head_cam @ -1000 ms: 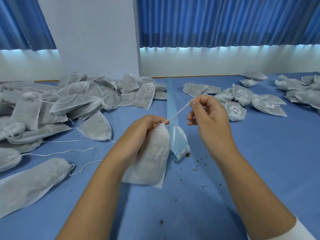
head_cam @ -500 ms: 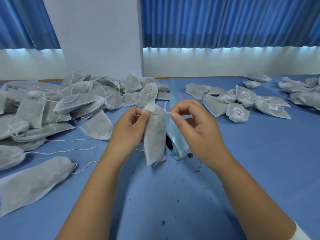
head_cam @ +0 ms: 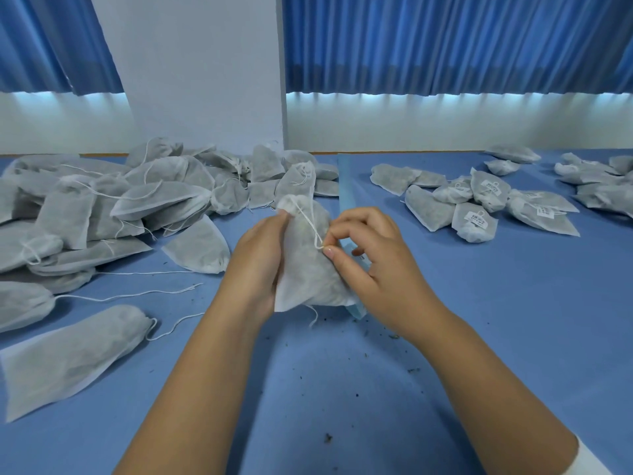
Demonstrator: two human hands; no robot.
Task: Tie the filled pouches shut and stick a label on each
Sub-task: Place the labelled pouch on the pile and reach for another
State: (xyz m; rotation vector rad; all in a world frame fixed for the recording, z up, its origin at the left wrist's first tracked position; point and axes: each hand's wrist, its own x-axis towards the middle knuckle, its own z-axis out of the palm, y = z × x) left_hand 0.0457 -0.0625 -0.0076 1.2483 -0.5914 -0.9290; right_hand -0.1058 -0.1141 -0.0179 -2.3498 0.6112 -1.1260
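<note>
I hold a filled white fabric pouch [head_cam: 308,269] upright above the blue table [head_cam: 342,389]. My left hand [head_cam: 257,258] grips its gathered neck and left side. My right hand [head_cam: 373,262] pinches the white drawstring [head_cam: 310,224] against the pouch's right side; the string runs up to the neck. A light blue strip of label backing [head_cam: 346,186] stands just behind the pouch, mostly hidden by it and my right hand.
A big heap of unlabelled pouches [head_cam: 120,207] with loose strings covers the left of the table. Labelled pouches [head_cam: 479,207] lie at the right, more [head_cam: 599,186] at the far right. Dark crumbs dot the table near me.
My right hand has come down from pulling the string taut up to the right and now pinches it against the pouch. The pouch has turned and sits higher in my left hand.
</note>
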